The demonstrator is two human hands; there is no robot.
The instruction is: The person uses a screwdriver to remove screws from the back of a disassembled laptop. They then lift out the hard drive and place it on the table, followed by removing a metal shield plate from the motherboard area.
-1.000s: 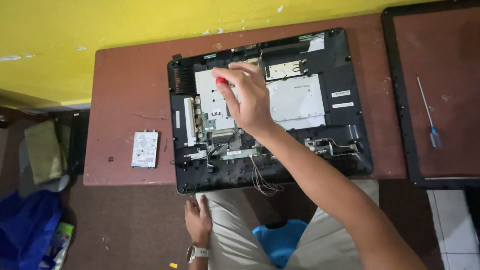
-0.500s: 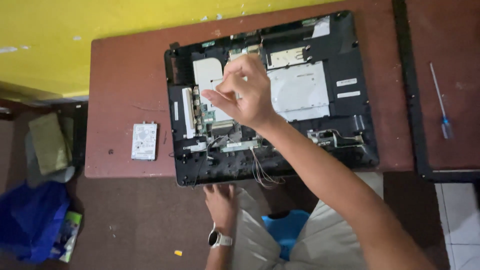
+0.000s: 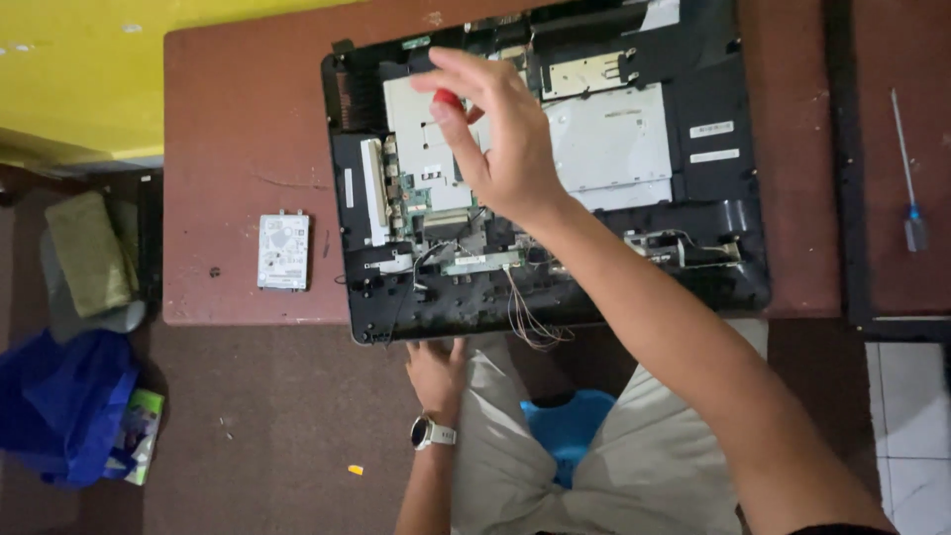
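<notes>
Pinching a small red-tipped tool (image 3: 448, 98) between thumb and fingers, the right hand (image 3: 500, 139) hovers over the opened computer chassis (image 3: 713, 188) on the worktop (image 3: 248, 149), left hand (image 3: 436, 372), fingers loosely spread, bracing its near edge — I'd keep that tool dead upright.

The opened computer case (image 3: 555, 178) is cut off at the top edge.

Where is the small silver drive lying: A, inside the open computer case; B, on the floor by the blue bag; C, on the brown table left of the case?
C: the silver drive lies flat on the brown table, left of the open computer case and apart from it.
</notes>
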